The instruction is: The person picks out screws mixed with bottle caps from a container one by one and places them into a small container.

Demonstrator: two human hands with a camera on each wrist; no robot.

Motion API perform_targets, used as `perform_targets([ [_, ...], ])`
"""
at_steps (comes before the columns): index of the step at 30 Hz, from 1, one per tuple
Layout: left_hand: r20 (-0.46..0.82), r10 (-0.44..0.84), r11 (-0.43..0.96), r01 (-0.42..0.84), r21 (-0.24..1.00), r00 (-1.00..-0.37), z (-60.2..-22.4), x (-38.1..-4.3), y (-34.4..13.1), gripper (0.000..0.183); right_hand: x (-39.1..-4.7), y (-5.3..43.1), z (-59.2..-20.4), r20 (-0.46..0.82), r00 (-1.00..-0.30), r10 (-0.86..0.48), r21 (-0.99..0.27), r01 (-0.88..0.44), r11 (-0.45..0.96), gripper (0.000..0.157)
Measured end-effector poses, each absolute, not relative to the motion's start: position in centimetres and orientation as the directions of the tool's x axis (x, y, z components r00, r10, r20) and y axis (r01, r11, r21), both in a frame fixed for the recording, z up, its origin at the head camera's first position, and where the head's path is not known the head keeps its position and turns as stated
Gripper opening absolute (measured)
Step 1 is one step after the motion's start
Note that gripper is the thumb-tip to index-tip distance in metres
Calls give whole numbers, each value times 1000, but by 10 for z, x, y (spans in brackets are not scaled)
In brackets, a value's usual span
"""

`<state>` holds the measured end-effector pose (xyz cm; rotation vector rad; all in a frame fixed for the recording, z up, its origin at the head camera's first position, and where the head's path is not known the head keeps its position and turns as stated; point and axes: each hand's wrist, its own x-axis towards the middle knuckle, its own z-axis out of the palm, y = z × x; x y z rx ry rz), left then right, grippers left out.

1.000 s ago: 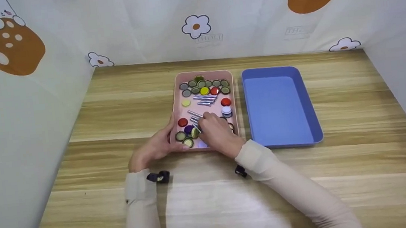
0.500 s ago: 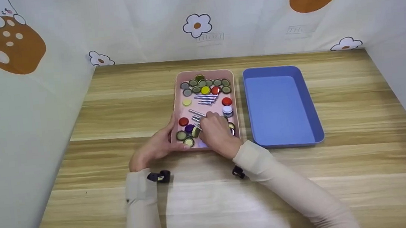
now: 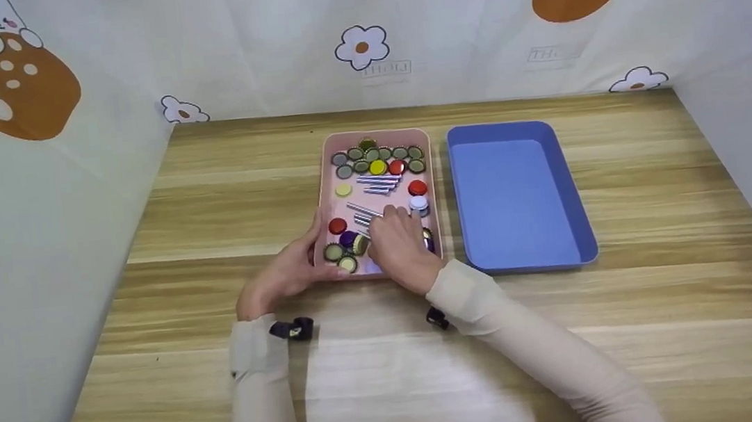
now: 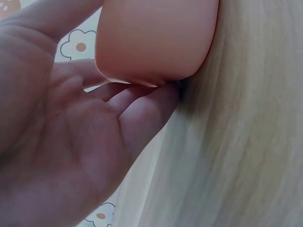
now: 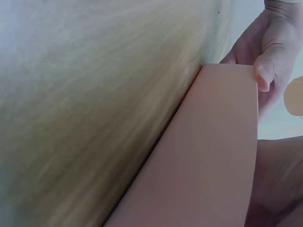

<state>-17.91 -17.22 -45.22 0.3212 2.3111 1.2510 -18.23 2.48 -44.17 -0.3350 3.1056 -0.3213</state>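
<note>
On the tabletop [image 3: 235, 205], the left hand [image 3: 288, 268] gripped the pink tray [image 3: 403, 135] while the right hand [image 3: 402, 244], its hold hidden, reached among metal rods [image 3: 362, 209] and bottle caps [image 3: 372, 155] inside, seemingly sorting, which likely called next for a fine pinch.

The lower metal rods [image 3: 363, 209] are partly covered by the right hand [image 3: 400, 245], whose fingers are partly hidden; both sleeves [image 3: 553, 363] are cut off below.

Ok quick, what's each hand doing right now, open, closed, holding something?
Left hand: holding the pink tray at its near left corner.
Right hand: bent down inside the tray; can't tell whether it's holding anything.
</note>
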Motion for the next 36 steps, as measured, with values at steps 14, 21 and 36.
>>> perform_targets([
  [14, -286, 426, 537, -14, 843, -858, -452, -178, -171, 115, -186, 30, -441, -5, -979, -203, -245, -196, 949, 32],
  [21, -304, 415, 542, -35, 839, -858, -455, -178, -171, 114, -187, 36, -430, -20, -980, -196, -311, -180, 933, 30],
  [36, -297, 410, 534, -37, 845, -862, -455, -179, -171, 115, -197, 72, -406, 101, -939, -328, -492, -334, 804, 14],
])
